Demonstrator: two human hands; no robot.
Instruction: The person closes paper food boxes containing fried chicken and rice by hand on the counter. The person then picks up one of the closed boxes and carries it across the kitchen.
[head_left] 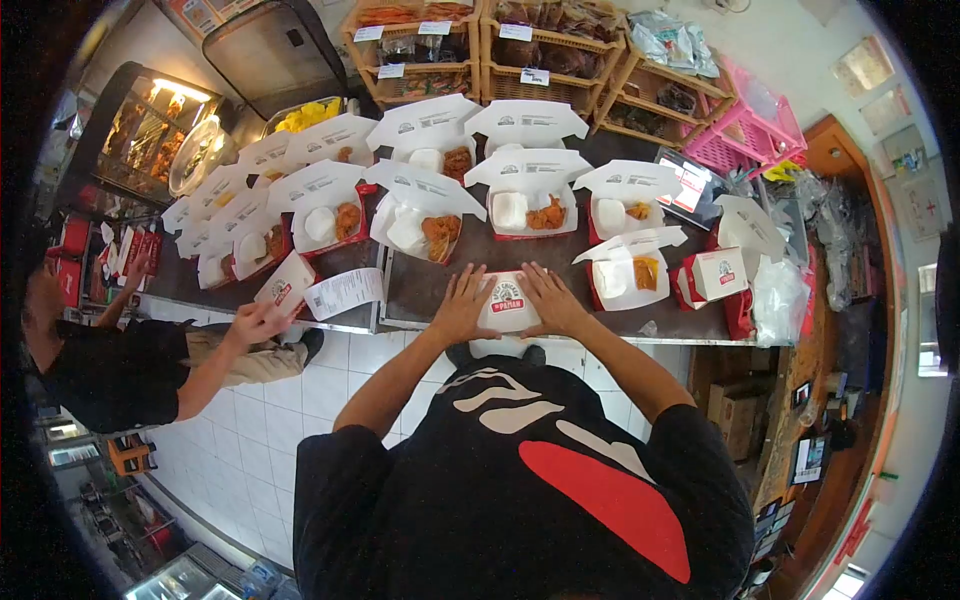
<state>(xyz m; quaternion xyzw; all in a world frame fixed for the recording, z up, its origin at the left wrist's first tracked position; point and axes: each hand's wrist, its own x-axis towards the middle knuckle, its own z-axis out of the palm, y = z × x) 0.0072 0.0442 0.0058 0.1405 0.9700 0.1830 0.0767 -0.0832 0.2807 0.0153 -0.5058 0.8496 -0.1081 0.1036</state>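
Note:
A closed white box with a red printed logo (506, 303) sits at the counter's front edge. My left hand (463, 302) lies against its left side with the fingers spread. On the right side of the same box, my right hand (549, 301) rests with its fingers apart. Behind them stand open boxes: one with a white wrapped bundle and fried chicken (534, 210), another with similar contents (417, 229). Right of my right hand is an open box with a yellowish piece (628, 280).
A co-worker's hand (262, 323) at the left holds a box near a printed receipt (345, 294). A closed box (716, 273) and plastic bag (781, 301) stand at the right. Wooden racks (480, 85) and a pink basket (750, 125) line the back.

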